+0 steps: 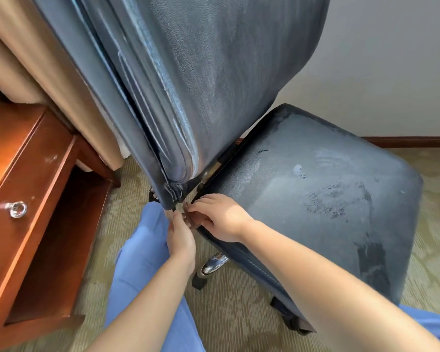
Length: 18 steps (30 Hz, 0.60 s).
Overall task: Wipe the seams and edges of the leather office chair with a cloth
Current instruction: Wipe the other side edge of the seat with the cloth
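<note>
The dark blue leather office chair fills the view, with its worn backrest [214, 72] upright and its scuffed seat [315, 189] to the right. Piped seams run down the backrest's side edge [148, 102]. Both hands meet at the gap where the backrest's lower corner [172, 196] nears the seat's rear corner. My right hand [219, 218] curls over the seat's rear corner edge, thumb underneath. My left hand [181, 237] reaches up from below, fingertips pinched together against the backrest's lower corner. What those fingertips hold is blurred. No cloth shows in view.
A wooden bedside cabinet [28, 199] with a crystal drawer knob [16, 209] stands at the left, beside a beige upholstered bed edge [36, 72]. Below the seat are a chrome chair leg [214, 262] and castors. My blue trouser legs [142, 262] rest on patterned carpet. A wall is behind.
</note>
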Each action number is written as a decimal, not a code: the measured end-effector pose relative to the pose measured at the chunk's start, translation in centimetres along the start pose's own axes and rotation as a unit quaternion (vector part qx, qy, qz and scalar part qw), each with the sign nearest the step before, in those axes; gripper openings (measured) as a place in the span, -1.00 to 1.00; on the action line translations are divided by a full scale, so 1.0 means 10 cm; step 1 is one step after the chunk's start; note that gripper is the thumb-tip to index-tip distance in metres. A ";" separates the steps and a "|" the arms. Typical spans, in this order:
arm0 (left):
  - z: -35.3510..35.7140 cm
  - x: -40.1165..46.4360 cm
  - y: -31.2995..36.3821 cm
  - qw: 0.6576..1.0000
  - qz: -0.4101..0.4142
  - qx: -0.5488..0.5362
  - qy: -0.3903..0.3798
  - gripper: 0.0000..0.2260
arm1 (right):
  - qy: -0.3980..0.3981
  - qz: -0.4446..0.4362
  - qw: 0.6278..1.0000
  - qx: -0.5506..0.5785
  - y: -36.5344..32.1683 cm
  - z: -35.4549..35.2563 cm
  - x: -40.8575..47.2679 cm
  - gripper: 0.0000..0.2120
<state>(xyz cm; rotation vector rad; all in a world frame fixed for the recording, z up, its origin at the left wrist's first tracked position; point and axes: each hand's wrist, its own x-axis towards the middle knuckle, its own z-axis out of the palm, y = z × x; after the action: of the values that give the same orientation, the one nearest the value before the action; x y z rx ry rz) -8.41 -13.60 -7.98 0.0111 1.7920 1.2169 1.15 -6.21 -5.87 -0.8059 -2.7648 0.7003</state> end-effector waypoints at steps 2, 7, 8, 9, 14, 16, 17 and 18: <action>0.00 -0.02 -0.05 1.000 -0.003 0.005 -0.003 -0.37 | 0.018 -0.026 0.999 -0.005 -0.03 0.01 -0.11 -0.64; 0.02 -0.22 -0.14 0.999 -0.048 0.002 -0.024 -0.45 | -0.020 -0.007 0.999 -0.042 -0.06 0.06 -0.50 -0.64; 0.03 -0.28 -0.15 0.998 -0.049 0.003 -0.030 -0.52 | -0.030 0.004 0.999 -0.045 -0.06 0.06 -0.59 -0.62; 0.05 -0.31 -0.18 0.998 -0.049 0.010 -0.033 -0.56 | -0.036 0.012 0.998 -0.045 -0.06 0.04 -0.67 -0.60; 0.13 -0.54 -0.33 0.997 -0.014 0.063 -0.044 -0.73 | -0.041 0.036 0.998 -0.039 -0.06 -0.04 -1.12 -0.59; 0.17 -0.59 -0.38 0.996 -0.010 0.068 -0.052 -0.70 | -0.040 0.042 0.997 -0.044 -0.06 -0.05 -1.32 -0.59; 0.19 -0.62 -0.41 0.996 -0.011 0.070 -0.056 -0.68 | -0.038 0.044 0.997 -0.046 -0.07 -0.05 -1.41 -0.60; 0.21 -0.66 -0.43 0.996 -0.013 0.072 -0.058 -0.67 | -0.035 0.043 0.997 -0.049 -0.07 -0.05 -1.50 -0.62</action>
<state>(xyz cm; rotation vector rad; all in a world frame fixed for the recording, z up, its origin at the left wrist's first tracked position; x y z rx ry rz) -1.27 -17.40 -6.76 0.1385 1.7679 1.0457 13.48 -14.72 -5.63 -0.9431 -2.8602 0.6230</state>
